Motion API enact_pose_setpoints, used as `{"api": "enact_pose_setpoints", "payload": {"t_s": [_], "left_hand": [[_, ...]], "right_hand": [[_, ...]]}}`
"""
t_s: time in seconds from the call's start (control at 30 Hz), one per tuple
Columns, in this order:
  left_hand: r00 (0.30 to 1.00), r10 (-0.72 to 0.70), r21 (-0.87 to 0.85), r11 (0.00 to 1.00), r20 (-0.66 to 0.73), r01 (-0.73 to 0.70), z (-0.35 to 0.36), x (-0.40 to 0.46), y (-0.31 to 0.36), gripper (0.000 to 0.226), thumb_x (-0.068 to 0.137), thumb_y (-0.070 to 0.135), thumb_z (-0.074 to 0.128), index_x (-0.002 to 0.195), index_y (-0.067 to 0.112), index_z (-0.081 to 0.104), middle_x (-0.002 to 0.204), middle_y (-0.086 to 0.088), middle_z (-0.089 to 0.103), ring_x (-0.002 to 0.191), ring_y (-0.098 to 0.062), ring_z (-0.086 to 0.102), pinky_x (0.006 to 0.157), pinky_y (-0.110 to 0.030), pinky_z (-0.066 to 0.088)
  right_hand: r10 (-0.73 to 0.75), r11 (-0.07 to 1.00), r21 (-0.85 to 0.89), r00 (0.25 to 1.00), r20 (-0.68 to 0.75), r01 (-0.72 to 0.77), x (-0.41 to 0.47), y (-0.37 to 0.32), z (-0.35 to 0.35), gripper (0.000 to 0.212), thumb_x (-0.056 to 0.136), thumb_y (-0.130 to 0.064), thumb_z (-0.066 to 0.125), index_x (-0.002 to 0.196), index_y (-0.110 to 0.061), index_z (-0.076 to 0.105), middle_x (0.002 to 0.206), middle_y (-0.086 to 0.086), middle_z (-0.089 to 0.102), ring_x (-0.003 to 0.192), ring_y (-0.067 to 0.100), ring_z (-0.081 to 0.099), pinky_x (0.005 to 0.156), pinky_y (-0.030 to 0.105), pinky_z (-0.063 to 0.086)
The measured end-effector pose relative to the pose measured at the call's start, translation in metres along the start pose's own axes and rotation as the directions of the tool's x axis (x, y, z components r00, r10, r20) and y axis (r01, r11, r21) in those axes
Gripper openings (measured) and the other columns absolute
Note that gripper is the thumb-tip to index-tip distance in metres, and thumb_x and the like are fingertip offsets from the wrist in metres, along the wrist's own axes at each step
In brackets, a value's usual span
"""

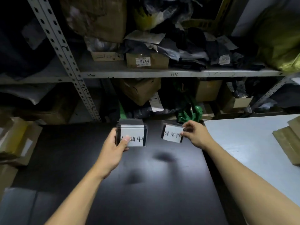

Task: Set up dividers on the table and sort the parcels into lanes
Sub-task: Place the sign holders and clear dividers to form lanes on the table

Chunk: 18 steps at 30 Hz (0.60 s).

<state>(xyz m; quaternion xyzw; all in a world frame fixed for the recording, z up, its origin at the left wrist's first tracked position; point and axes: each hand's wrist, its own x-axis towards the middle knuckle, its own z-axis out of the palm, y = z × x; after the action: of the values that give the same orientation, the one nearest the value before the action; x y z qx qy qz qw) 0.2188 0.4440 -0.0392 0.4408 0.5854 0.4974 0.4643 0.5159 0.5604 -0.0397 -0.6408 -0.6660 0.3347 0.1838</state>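
Observation:
My left hand [116,143] grips a stack of divider signs [134,135], white cards with black printed characters in dark holders, above the far part of the black table [146,184]. My thumb lies across the front card. My right hand [194,133] pinches a single divider sign [172,133] by its right edge, a little to the right of the stack, near the table's far edge. I cannot tell whether this sign touches the tabletop.
A metal shelf rack [146,73] behind the table is packed with cardboard boxes and dark plastic parcels. A white table [243,143] adjoins on the right, with flat cardboard pieces [287,140] on it. Taped cardboard boxes [17,140] sit at the left.

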Motion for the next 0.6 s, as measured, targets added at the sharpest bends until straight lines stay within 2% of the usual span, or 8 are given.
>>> {"api": "enact_pose_setpoints", "payload": {"t_s": [0.07,0.2,0.3,0.37,0.5,0.6], "left_hand": [[1.000,0.015,-0.022,1.000,-0.018,-0.016,0.004,0.010,-0.003,0.026,0.098,0.016,0.055,0.107,0.041,0.057,0.106,0.020,0.070,0.100,-0.006,0.067,0.070,-0.020,0.054],[0.999,0.044,-0.065,0.997,-0.026,-0.046,0.014,0.025,-0.008,0.021,0.087,0.034,0.058,0.102,0.049,0.060,0.112,0.012,0.070,0.103,-0.009,0.067,0.071,-0.021,0.054],[0.998,0.063,-0.103,0.993,-0.026,-0.066,0.021,0.034,-0.013,0.025,0.085,0.034,0.058,0.110,0.038,0.059,0.115,0.009,0.070,0.105,-0.012,0.066,0.072,-0.020,0.055],[0.997,0.074,-0.121,0.990,-0.017,-0.075,0.025,0.038,-0.016,0.030,0.086,0.032,0.057,0.115,0.029,0.056,0.116,0.008,0.070,0.106,-0.013,0.066,0.073,-0.020,0.055],[0.997,0.076,-0.125,0.989,0.003,-0.075,0.032,0.043,-0.020,0.032,0.086,0.030,0.057,0.118,0.024,0.056,0.116,0.006,0.070,0.106,-0.014,0.066,0.072,-0.019,0.054],[0.998,0.067,-0.115,0.991,0.009,-0.066,0.033,0.043,-0.021,0.029,0.086,0.032,0.058,0.115,0.028,0.057,0.115,0.008,0.070,0.104,-0.011,0.066,0.072,-0.019,0.054]], "right_hand": [[-0.004,0.998,-0.069,0.998,0.057,0.008,0.012,0.022,0.014,0.021,0.083,-0.012,0.078,0.093,-0.020,0.060,0.093,-0.001,0.068,0.094,0.019,0.066,0.082,0.028,0.049],[0.016,0.991,-0.132,0.996,0.092,-0.004,0.038,0.062,0.034,0.018,0.086,-0.010,0.075,0.092,-0.017,0.059,0.098,0.004,0.071,0.093,0.019,0.066,0.081,0.032,0.051],[0.032,0.984,-0.177,0.994,0.104,-0.013,0.052,0.087,0.045,0.014,0.087,-0.010,0.071,0.094,-0.018,0.061,0.097,0.001,0.071,0.090,0.018,0.065,0.074,0.026,0.046],[0.035,0.980,-0.197,0.994,0.100,-0.015,0.059,0.098,0.051,0.017,0.087,-0.010,0.070,0.093,-0.023,0.060,0.094,-0.002,0.069,0.090,0.021,0.065,0.073,0.028,0.045],[0.046,0.983,-0.182,0.994,0.095,-0.028,0.068,0.109,0.059,0.017,0.086,-0.013,0.069,0.097,-0.024,0.062,0.098,-0.005,0.069,0.096,0.024,0.064,0.081,0.032,0.049],[0.056,0.974,-0.225,0.986,0.155,-0.020,0.067,0.100,0.052,0.026,0.089,-0.011,0.064,0.113,-0.020,0.063,0.117,0.001,0.068,0.114,0.025,0.061,0.093,0.033,0.048]]}}
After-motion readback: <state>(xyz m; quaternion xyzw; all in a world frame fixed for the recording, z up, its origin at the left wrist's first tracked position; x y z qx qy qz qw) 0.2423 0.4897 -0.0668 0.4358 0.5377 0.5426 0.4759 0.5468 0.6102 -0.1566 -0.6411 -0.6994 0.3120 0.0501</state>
